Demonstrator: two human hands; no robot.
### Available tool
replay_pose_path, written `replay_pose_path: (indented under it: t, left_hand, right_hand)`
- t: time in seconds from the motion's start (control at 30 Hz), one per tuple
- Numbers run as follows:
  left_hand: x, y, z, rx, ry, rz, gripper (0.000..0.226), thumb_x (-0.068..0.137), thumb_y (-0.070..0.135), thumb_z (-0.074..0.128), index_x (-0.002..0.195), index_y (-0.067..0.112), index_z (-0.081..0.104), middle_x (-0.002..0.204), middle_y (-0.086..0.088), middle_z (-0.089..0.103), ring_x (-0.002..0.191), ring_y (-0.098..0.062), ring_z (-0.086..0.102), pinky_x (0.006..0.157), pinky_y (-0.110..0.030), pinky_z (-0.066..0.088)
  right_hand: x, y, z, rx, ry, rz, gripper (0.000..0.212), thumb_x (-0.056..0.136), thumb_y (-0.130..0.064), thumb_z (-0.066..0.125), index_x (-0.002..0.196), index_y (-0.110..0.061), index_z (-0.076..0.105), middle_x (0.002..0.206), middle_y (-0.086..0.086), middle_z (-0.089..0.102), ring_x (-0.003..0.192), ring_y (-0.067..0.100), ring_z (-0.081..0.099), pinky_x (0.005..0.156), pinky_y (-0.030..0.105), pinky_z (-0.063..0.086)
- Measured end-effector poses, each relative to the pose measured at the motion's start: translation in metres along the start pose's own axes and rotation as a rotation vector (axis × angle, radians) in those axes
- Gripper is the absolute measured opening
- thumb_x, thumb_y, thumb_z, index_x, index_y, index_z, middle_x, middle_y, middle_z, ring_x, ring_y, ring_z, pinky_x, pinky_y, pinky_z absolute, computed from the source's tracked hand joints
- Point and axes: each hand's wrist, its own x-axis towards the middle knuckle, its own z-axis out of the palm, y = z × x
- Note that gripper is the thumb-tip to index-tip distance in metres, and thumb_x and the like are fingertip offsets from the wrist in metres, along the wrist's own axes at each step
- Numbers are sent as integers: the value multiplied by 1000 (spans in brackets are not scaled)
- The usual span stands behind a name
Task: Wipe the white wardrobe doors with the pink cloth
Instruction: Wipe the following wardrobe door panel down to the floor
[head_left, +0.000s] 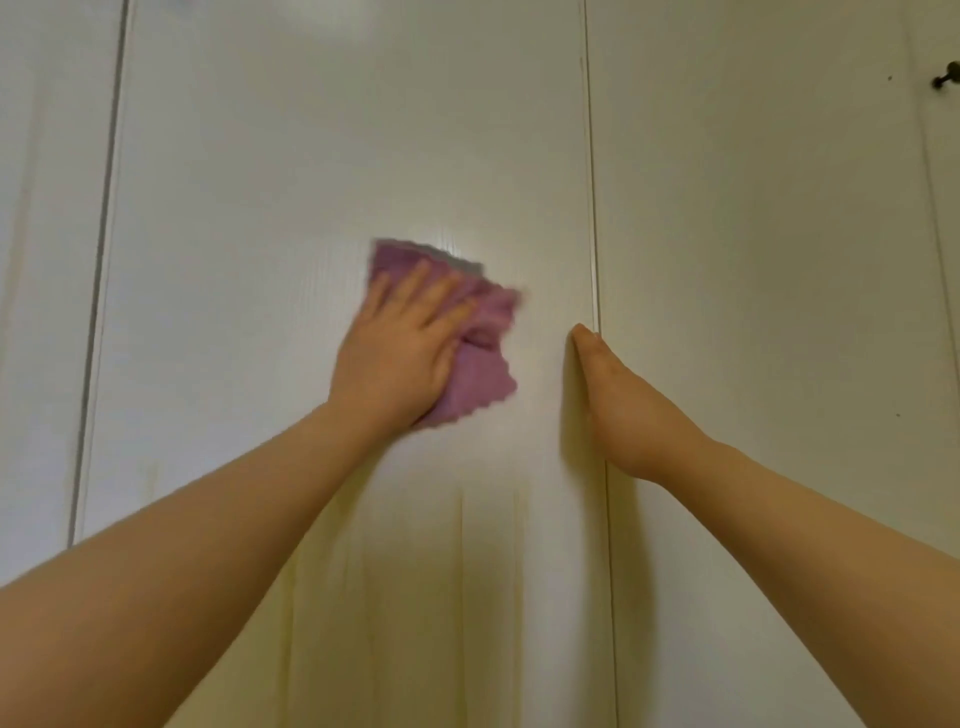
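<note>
Left hand (400, 358): fingers (415, 286) straight and slightly spread, pressing the pink cloth (483, 353) flat against the middle door (311, 156). In my judgement the flat palm spreads pressure over a wide patch.

The cloth is bunched and blurred. It shows beyond the fingertips and on the thumb side, with a grey edge at its top.

Right hand (628, 410): seen edge-on, resting at the seam (592, 182) just beyond the cloth, probably to steady the door. I cannot tell how its fingers lie.

The door surface is white, faintly grained and glossy around the cloth. A dark knob (948, 78) sits well apart, on the far right.
</note>
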Motion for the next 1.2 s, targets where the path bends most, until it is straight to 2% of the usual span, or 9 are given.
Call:
replay_pose_path:
  t: [0.07, 0.2, 0.33, 0.5, 0.67, 0.8, 0.97, 1.13, 1.2]
  left_hand:
    - [-21, 19, 4, -43, 43, -21, 38, 93, 26, 39, 115, 17, 68, 128, -16, 58, 121, -43, 50, 107, -52, 25]
    - [-63, 48, 3, -134, -134, 537, 35, 95, 31, 42, 115, 21, 69, 126, -8, 62, 120, -34, 55, 106, -50, 31]
    - [-40, 32, 3, -6, -24, -55, 39, 91, 30, 42, 119, 16, 66, 130, -14, 58, 121, -41, 52, 108, -50, 26]
    - [-72, 55, 6, -95, -111, 472, 35, 90, 31, 48, 115, 17, 69, 126, -11, 61, 117, -37, 56, 103, -54, 35]
    - [-48, 19, -3, 63, 9, -183, 40, 89, 25, 44, 117, 9, 67, 129, -19, 57, 120, -48, 50, 102, -62, 29]
    - [-104, 54, -3, -92, -156, 399, 40, 87, 35, 50, 121, 20, 65, 133, -11, 56, 123, -38, 51, 106, -59, 31]
    - [-89, 37, -4, 26, -30, -154, 40, 91, 28, 44, 122, 13, 64, 132, -16, 56, 122, -43, 50, 106, -58, 28]
    - [-110, 52, -2, -72, -190, 519, 45, 84, 43, 49, 124, 23, 61, 132, -8, 58, 123, -36, 51, 106, -59, 29]
    - [-89, 39, 3, 37, -119, 355, 39, 87, 34, 47, 118, 20, 67, 128, -11, 61, 117, -39, 56, 102, -62, 30]
  right_hand:
    - [0, 1, 3, -19, 14, -7, 64, 96, 2, 21, 148, -16, -12, 156, -2, -11, 143, 9, -2, 97, 10, -1]
    - [4, 1, 7, -71, 26, -19, 70, 91, 11, 24, 147, -10, -12, 156, 5, -11, 143, 11, -5, 95, 7, -6]
    - [-1, 0, 9, -34, 29, -2, 71, 89, 11, 23, 147, -11, -11, 157, 2, -11, 143, 10, -6, 98, 10, -5]
    - [-7, -4, 13, -26, 10, -14, 69, 93, 6, 28, 147, -10, -13, 156, 4, -12, 143, 11, -8, 99, 10, -5]
    - [-7, 1, 20, -80, 20, -17, 72, 91, 11, 25, 149, -18, -7, 155, -1, -17, 142, 11, -14, 107, 18, -6]
    - [-4, -6, 24, -91, 57, -7, 66, 94, 7, 26, 149, -17, -2, 156, 3, -15, 143, 15, -13, 110, 22, -4]
    - [-11, -14, 22, -152, 90, -26, 63, 94, 5, 28, 150, -18, 9, 157, 5, 1, 144, 18, 1, 114, 27, 5]
    - [-22, -15, 33, -162, -9, -77, 63, 96, 1, 29, 150, -20, 4, 157, 2, -7, 144, 18, -6, 113, 26, 3]
    - [-21, -14, 34, -148, -11, -68, 62, 96, 1, 28, 149, -20, 3, 157, 2, -10, 144, 17, -8, 113, 26, 2]
